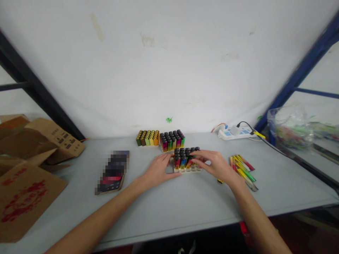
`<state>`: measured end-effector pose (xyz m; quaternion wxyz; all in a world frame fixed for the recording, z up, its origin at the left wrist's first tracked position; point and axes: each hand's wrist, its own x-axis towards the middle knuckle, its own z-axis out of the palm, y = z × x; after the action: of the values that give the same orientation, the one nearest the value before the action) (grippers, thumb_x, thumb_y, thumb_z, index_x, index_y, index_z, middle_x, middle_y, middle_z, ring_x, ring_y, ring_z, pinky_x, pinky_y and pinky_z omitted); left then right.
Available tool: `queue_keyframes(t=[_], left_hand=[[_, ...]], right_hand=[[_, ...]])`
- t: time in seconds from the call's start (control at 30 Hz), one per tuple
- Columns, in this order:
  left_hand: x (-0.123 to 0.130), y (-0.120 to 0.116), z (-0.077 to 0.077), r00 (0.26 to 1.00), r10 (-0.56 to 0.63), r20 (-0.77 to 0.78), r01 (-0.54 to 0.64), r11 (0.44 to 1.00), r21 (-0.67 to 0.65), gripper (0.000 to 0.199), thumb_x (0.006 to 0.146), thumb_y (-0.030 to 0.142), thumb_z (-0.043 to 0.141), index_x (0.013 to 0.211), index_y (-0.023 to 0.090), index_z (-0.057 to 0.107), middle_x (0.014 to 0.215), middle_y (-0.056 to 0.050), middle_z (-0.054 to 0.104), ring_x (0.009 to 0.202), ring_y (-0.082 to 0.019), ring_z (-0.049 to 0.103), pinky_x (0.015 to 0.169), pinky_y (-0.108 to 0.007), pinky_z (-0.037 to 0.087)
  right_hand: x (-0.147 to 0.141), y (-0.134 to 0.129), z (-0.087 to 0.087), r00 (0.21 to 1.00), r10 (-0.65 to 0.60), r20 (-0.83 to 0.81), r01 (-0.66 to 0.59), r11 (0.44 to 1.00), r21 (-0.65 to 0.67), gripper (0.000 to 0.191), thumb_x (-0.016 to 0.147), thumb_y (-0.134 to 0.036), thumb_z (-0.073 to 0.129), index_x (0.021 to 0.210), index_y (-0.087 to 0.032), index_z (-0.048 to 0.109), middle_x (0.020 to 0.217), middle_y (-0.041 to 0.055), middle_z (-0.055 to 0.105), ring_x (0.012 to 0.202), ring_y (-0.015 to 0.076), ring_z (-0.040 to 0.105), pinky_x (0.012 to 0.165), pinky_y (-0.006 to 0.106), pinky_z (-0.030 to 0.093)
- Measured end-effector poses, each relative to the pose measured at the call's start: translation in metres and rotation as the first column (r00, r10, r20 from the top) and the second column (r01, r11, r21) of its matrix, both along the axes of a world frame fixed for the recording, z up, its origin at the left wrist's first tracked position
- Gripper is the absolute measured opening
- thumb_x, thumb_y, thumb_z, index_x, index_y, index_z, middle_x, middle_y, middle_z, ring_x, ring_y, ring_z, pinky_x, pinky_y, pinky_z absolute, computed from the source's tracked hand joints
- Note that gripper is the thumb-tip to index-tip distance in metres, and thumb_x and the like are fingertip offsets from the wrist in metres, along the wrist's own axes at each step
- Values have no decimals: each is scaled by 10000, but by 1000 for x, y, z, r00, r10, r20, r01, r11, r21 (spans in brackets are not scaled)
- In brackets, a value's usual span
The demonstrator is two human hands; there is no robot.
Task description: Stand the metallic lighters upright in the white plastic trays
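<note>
A small white tray (195, 170) holds several rows of upright lighters (182, 159) with black tops and bright coloured bodies. Round the tray's left side curls my left hand (158, 170), its thumb along the front edge and its fingers toward the back. My right hand (216, 165) pinches a lighter (189, 162), tilted at the tray's front row. Part of the tray's right side is hidden behind that hand. Loose lighters in yellow, red and green (243, 171) lie on the table to the right, and one more shows partly below my right wrist.
Behind stand a block of black-topped lighters (172, 140) and a block of gold-topped ones (148, 138). A phone (112, 173) lies left, near cardboard boxes (29, 197). A power strip (235, 132) with cables sits against the wall; a clear plastic bag (291, 120) is at right.
</note>
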<state>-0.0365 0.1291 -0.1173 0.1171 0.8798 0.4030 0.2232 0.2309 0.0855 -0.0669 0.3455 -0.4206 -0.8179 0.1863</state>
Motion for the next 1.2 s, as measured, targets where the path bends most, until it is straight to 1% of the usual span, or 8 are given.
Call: queue_keyframes(t=[0.1, 0.23, 0.33, 0.43, 0.57, 0.73, 0.9, 1.2], left_hand=[[-1, 0, -1, 1000, 1, 6, -1, 1000, 2, 700, 796, 677, 711, 1259, 171, 568, 1002, -92, 683, 993, -308, 660, 953, -450, 501], [-2, 0, 0, 1000, -13, 8, 13, 1000, -2, 723, 799, 673, 715, 1282, 159, 557, 1007, -99, 679, 982, -305, 656, 946, -452, 504], [-2, 0, 0, 1000, -11, 10, 11, 1000, -10, 738, 807, 675, 706, 1297, 145, 552, 1015, -103, 677, 982, -308, 654, 947, -459, 505], [-2, 0, 0, 1000, -3, 14, 3, 1000, -19, 750, 799, 685, 709, 1294, 143, 557, 1001, -100, 674, 989, -314, 653, 953, -459, 503], [-2, 1, -1, 1000, 2, 16, -2, 1000, -19, 742, 799, 686, 707, 1293, 153, 557, 978, -89, 670, 980, -313, 653, 952, -460, 502], [-2, 1, 0, 1000, -5, 12, 5, 1000, -13, 747, 805, 686, 701, 1297, 143, 555, 994, -101, 675, 980, -314, 653, 945, -456, 502], [-3, 0, 0, 1000, -12, 9, 12, 1000, -18, 752, 810, 682, 702, 1308, 140, 549, 978, -89, 664, 956, -301, 647, 931, -450, 506], [-3, 1, 0, 1000, -6, -1, 6, 1000, -27, 736, 806, 669, 717, 1295, 145, 548, 959, -81, 657, 959, -301, 643, 933, -443, 500]], right_hand=[[-1, -4, 8, 997, 25, -69, -29, 998, -48, 357, 988, -432, 578, 1251, -211, 674, 860, 30, 746, 679, 141, 690, 691, 270, 596], [17, -8, 23, 997, -48, -57, 42, 994, -102, 291, 990, -430, 554, 1070, -196, 708, 853, 36, 739, 631, 135, 672, 619, 250, 565], [50, -12, 27, 985, -118, 127, 143, 968, -206, 254, 981, -403, 549, 1023, -205, 702, 774, 19, 714, 580, 142, 641, 584, 258, 533], [86, -17, 22, 927, -171, 335, 245, 950, -194, 215, 876, -257, 637, 1062, -205, 731, 915, 63, 740, 722, 186, 686, 687, 288, 551], [109, -21, 11, 858, -114, 500, 250, 944, -214, 337, 718, -81, 664, 992, -238, 781, 958, 74, 736, 863, 227, 687, 822, 312, 548], [96, -16, 6, 832, -142, 537, 334, 900, -280, 290, 744, -169, 742, 1017, -260, 780, 1021, 74, 662, 853, 208, 665, 835, 320, 531], [81, -9, 6, 846, -111, 521, 311, 896, -316, 119, 778, -267, 754, 894, -247, 750, 1075, 57, 622, 888, 204, 641, 817, 318, 492], [57, -19, 34, 942, -84, 326, 165, 960, -227, 255, 958, -445, 589, 1104, -243, 648, 761, -5, 634, 710, 180, 606, 675, 291, 432]])
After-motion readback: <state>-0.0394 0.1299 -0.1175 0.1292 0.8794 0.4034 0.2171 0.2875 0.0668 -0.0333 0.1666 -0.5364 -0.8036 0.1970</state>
